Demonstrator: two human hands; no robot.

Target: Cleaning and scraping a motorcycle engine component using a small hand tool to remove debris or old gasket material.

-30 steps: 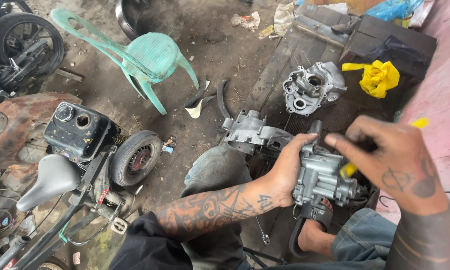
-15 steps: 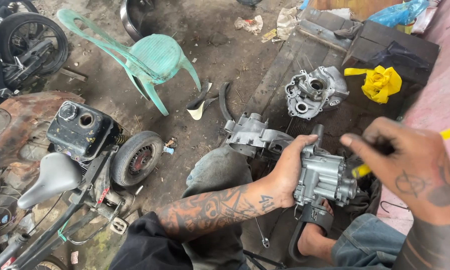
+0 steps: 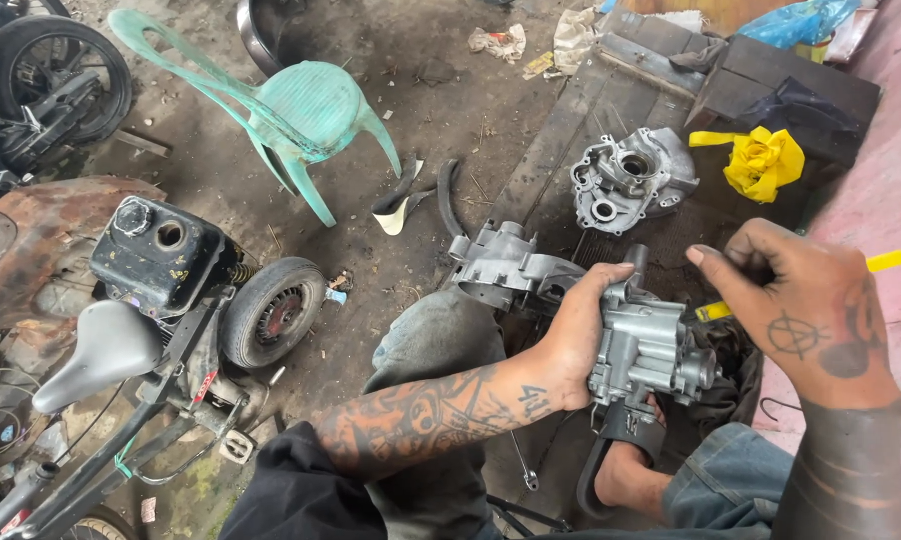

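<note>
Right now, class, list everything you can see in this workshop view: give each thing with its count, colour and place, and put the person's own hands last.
Engine part: one, silver-grey, held over the lap.
Casing half: one, grey, on the ground behind the held part.
Engine cover: one, grey, on the dark board at upper right.
Rag: one, yellow, beside the cover.
Plastic chair: one, green, tipped over at upper middle.
Small wheel: one, black tyre, left of centre.
Fuel tank: one, black, beside the wheel.
Seat: one, grey, lower left.
Large wheel: one, black, top left.
Yellow-handled tool: one, gripped at right, mostly hidden.
Left hand: grips the engine part.
Right hand: closed on the tool.
</note>
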